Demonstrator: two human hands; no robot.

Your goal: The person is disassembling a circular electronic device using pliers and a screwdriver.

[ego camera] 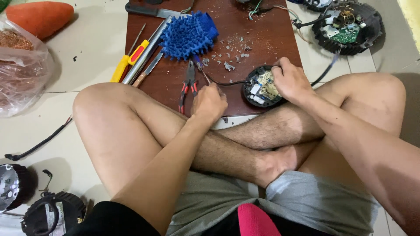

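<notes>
I sit cross-legged before a dark red board (227, 22) on the floor. My right hand (289, 79) grips the rim of a small round black device (261, 87) with an exposed circuit board inside. My left hand (209, 102) is closed around a thin tool whose tip (200, 70) points up toward a blue nubby mitt (189, 35). A black cable (225, 82) runs from the round device toward my left hand. Red-and-black pliers (188, 85) lie just left of that hand.
A yellow-handled screwdriver (129, 59), a metal tube (146, 50) and a knife (146, 9) lie on the board's left side, with small debris chips (234, 54). An opened round black housing (348, 28) sits upper right. A plastic bag (19, 65), an orange object (41, 17) and black parts (50, 214) lie left.
</notes>
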